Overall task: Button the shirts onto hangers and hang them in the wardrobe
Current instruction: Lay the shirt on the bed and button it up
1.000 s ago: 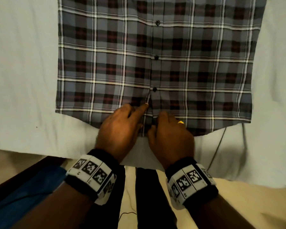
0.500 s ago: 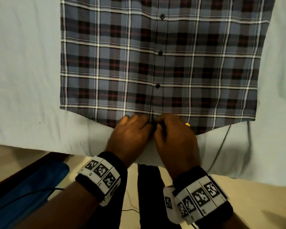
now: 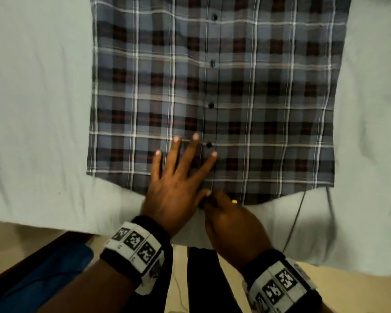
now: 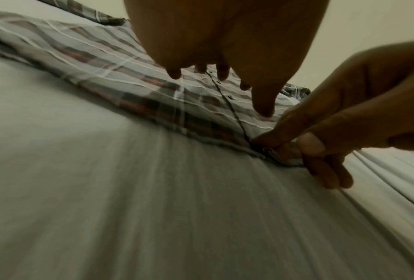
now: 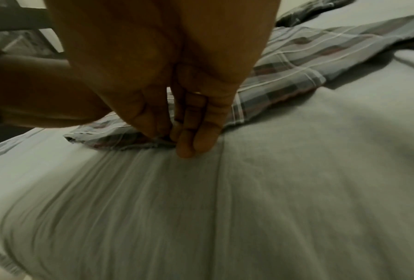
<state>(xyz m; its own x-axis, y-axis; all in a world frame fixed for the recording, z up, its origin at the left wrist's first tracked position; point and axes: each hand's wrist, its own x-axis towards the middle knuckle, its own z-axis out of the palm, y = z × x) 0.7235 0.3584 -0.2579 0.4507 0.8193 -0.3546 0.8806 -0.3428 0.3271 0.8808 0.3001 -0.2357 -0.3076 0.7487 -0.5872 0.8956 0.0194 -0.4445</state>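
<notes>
The plaid shirt [image 3: 235,86] lay flat on the pale bedsheet [image 3: 36,98], its hem at the near edge and its button placket running straight away from the person toward the far side, so the shirt's long axis pointed near to far. Four dark buttons showed done up along that line, the nearest button [image 3: 209,145] just beside the left fingertips. The left hand [image 3: 178,184] lay spread flat on the cloth just left of the placket, fingers straight, gripping nothing. The right hand [image 3: 233,220] sat nearer, at the very hem, its thumb and fingers pinching the bottom edge of the placket. Both hands were at the shirt's near end; the collar lay out of view at the far end, and no hanger could be seen. Any lift would likely need a reach far along that axis.
</notes>
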